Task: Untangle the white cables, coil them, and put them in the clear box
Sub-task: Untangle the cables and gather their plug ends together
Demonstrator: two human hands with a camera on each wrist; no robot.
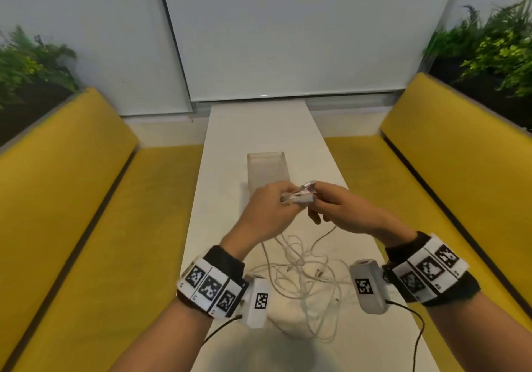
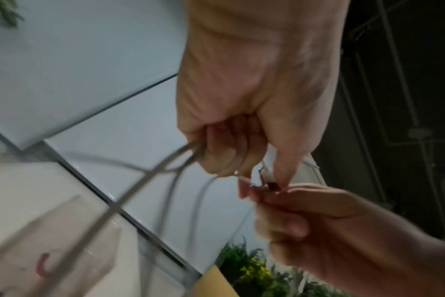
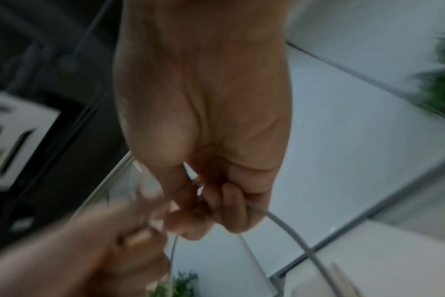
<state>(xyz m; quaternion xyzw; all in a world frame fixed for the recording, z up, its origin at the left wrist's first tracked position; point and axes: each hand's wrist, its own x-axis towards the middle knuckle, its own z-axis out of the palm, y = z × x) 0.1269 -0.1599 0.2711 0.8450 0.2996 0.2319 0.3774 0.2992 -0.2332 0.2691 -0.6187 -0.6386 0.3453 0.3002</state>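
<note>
A tangle of white cables [image 1: 302, 276] lies on the narrow white table [image 1: 230, 227] near me. Both hands are raised above it, just in front of the clear box [image 1: 267, 170]. My left hand [image 1: 267, 210] grips a small bundle of white cable [image 1: 296, 196], with strands running out of its curled fingers [image 2: 221, 152]. My right hand [image 1: 339, 207] pinches the same bundle's end from the right, and a cable [image 3: 287, 231] trails down from its fingers [image 3: 229, 205]. The two hands touch at the fingertips. The box looks empty.
Yellow benches [image 1: 72, 199] [image 1: 460, 184] flank the table on both sides, with green plants [image 1: 495, 43] behind their backrests. White blinds [image 1: 288, 40] close off the far end. Wrist camera cords [image 1: 414, 328] hang near the table's near edge.
</note>
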